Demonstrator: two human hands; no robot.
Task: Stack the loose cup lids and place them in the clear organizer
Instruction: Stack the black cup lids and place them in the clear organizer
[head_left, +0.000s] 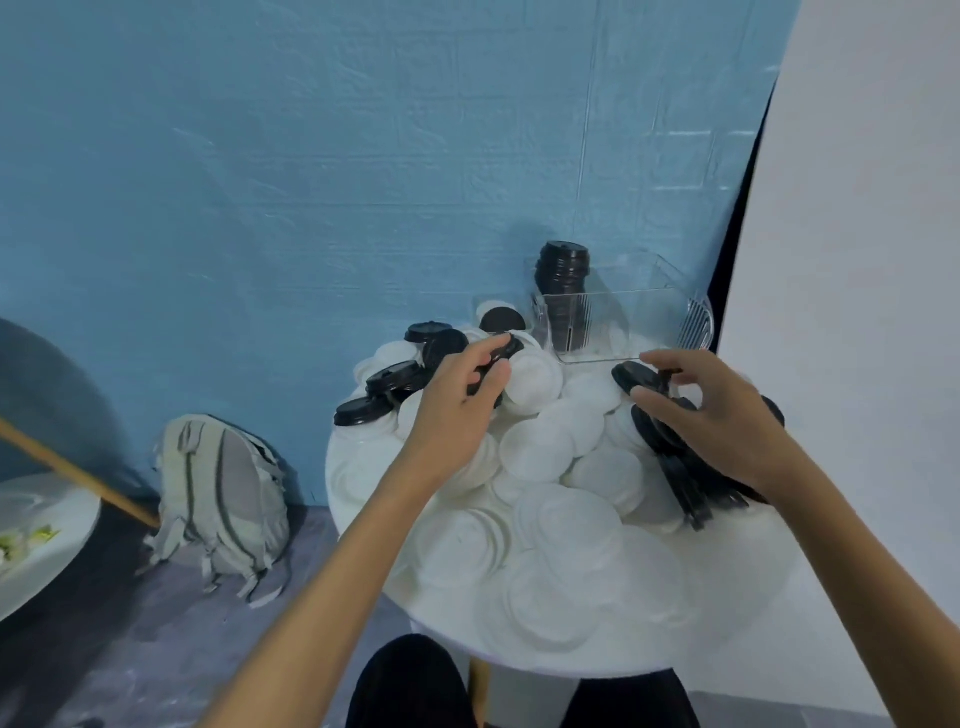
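A round white table (358, 467) is heaped with several loose white lids (540, 447) and black lids (389, 376). At its far edge stands the clear organizer (649, 317), with a tall stack of black lids (562, 283) in its left end. My left hand (462, 400) pinches a black lid (511, 345) between thumb and fingers, left of the organizer. My right hand (711, 415) grips another black lid (636, 376) by its edge, just in front of the organizer. Under that wrist a row of black lids (680, 473) lies on its side.
A grey backpack (223, 499) leans against the blue wall on the floor to the left. Another white table edge (47, 540) and a wooden pole (78, 473) are at far left. A white panel (857, 312) rises right of the table. My dark-clad knees (410, 686) are below.
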